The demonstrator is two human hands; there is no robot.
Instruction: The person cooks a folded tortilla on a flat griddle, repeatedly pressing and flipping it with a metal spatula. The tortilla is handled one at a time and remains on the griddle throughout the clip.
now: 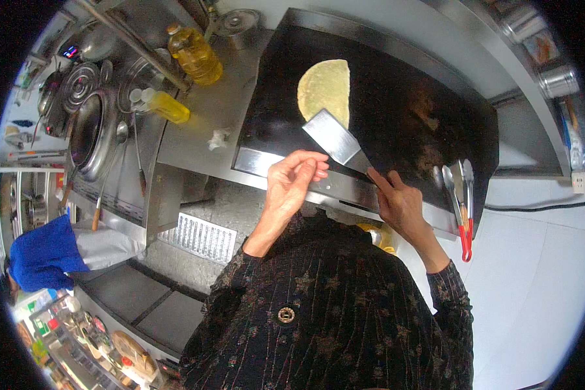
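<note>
On the black griddle (399, 102) lies a pale yellow flatbread (325, 90), folded into a half circle. My right hand (399, 200) grips the handle of a metal spatula (332, 136). Its broad, shiny blade covers the lower end of the flatbread; whether it touches the bread or hovers over it, I cannot tell. My left hand (296, 178) is held over the griddle's front edge, left of the spatula, with its fingers curled and thumb near the fingertips. Whether anything small is between those fingers is not clear.
Red-handled tongs (465, 209) rest on the griddle's right front corner. Left of the griddle stand a large oil bottle (195, 56) and a smaller yellow squeeze bottle (168, 106), with a crumpled white tissue (219, 139) nearby. Farther left are a wok (87, 129), a ladle (122, 130) and a person in blue (46, 253).
</note>
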